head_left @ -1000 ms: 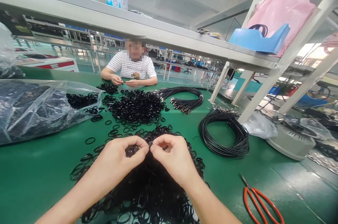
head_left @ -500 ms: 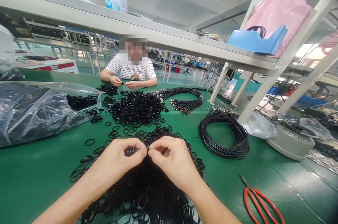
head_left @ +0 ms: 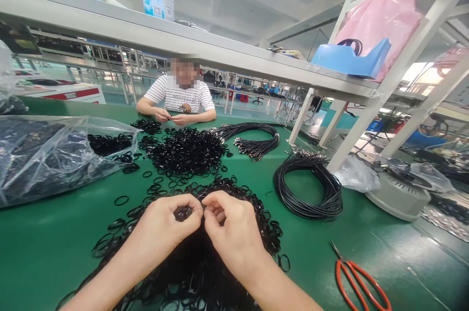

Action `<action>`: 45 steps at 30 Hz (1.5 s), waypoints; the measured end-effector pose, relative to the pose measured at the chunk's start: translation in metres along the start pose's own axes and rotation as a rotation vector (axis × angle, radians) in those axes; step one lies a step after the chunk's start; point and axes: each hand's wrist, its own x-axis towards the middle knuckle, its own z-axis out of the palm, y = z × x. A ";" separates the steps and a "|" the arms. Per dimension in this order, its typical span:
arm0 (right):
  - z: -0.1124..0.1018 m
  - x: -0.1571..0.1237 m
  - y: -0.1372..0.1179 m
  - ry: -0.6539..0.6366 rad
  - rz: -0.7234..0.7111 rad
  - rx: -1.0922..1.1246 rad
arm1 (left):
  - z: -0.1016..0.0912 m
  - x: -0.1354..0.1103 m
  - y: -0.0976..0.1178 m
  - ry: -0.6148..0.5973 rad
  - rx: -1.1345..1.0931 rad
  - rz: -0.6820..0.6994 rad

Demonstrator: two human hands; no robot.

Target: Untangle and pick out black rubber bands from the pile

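The heap of black rings [head_left: 190,277] lies right under my hands, spreading toward me and a little to both sides. The rings are thin, dark, slightly glossy loops, tangled thickly in the middle and scattered singly at the edges. My left hand [head_left: 164,223] hangs over the heap with thumb and forefinger curled tip to tip, and my right hand [head_left: 234,225] meets it there, fingers bent into a loose pinch, fingertips just beside the left's. Whether either has hold of a ring I cannot tell; my fingers hide the spot, and they cover part of the heap too.

Just beyond my hands sits a second pile of rings [head_left: 183,150]. Left of that, a clear plastic bag [head_left: 47,169] full of dark pieces lies on its side, its mouth toward the piles. To the right of my right hand is a coil of black cable [head_left: 289,198]; farther ahead, a curved cable bundle [head_left: 256,147]. The orange-handled snips [head_left: 342,260] rest on the green table [head_left: 300,262], nearer me than the coil.

A shelf post [head_left: 351,130] rises behind the coil, with a grey machine [head_left: 397,198] to its right. Ahead, a person [head_left: 183,98] in a striped shirt sits facing me, hands together, beneath the long shelf edge [head_left: 183,40].
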 end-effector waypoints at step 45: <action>-0.012 0.019 0.026 0.037 0.231 0.505 | 0.003 0.015 -0.021 -0.019 -0.864 -0.429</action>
